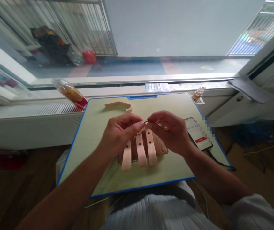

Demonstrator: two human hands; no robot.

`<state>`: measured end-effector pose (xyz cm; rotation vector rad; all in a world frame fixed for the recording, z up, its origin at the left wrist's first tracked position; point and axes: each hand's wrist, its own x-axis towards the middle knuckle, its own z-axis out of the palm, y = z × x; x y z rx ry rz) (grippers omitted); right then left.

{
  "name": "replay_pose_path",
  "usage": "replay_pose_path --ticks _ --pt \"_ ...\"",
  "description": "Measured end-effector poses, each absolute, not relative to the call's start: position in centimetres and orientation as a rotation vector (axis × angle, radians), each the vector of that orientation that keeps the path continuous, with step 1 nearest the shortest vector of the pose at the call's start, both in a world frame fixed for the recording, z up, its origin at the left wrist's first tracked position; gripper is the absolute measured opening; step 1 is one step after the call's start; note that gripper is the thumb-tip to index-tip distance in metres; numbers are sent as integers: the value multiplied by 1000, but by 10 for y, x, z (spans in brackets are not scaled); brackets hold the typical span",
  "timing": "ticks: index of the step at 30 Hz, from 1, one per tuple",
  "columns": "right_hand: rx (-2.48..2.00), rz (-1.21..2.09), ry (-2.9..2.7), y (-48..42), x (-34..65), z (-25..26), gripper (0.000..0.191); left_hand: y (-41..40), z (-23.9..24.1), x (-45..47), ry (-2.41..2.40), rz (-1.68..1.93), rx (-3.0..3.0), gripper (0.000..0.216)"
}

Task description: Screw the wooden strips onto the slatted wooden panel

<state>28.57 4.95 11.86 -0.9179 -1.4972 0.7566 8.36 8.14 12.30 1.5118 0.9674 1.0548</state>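
Above the folding table, my left hand [120, 131] and my right hand [171, 131] meet fingertip to fingertip. Between them is a thin, short screw-like metal piece [148, 121], pinched at both ends. Below the hands lie three curved wooden strips [141, 155] with drilled holes, side by side, their bent ends toward me. They rest on a brown, uneven-looking piece [161, 146], partly hidden by the strips and my hands. A bit of something yellow [165, 127] shows beneath my right hand. Farther back lies a loose hook-shaped wooden strip [119, 103].
The pale table [103, 180] has a blue rim. A phone [198, 135] lies at its right, with a dark strap [219, 163] near the edge. A bottle [72, 94] leans behind the left corner; a smaller bottle [198, 93] stands behind the right. A window sill [187, 86] runs behind.
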Motion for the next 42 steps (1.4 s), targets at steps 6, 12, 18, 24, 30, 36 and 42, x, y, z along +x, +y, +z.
replay_pose_path --ticks 6,12,18,24,30,36,42 --pt "-945 760 -1581 51 293 109 3 73 115 82 1027 859 1604 29" --pt "-1147 646 -1792 54 308 76 4 73 102 77 1267 513 2086 37" --pt "-1208 506 -1974 54 310 58 12 72 99 85 1420 317 2324 40" --pt "-1220 438 -2073 53 308 54 12 72 99 89 1525 173 2377 41" --pt "-1218 411 -2102 54 304 50 14 72 101 92 1603 80 2361 46" --pt "-1228 275 -2189 54 299 56 16 74 101 91 1623 37 2369 48" --pt "-1235 199 -2267 56 295 59 17 76 100 90 1629 -1 2373 47"
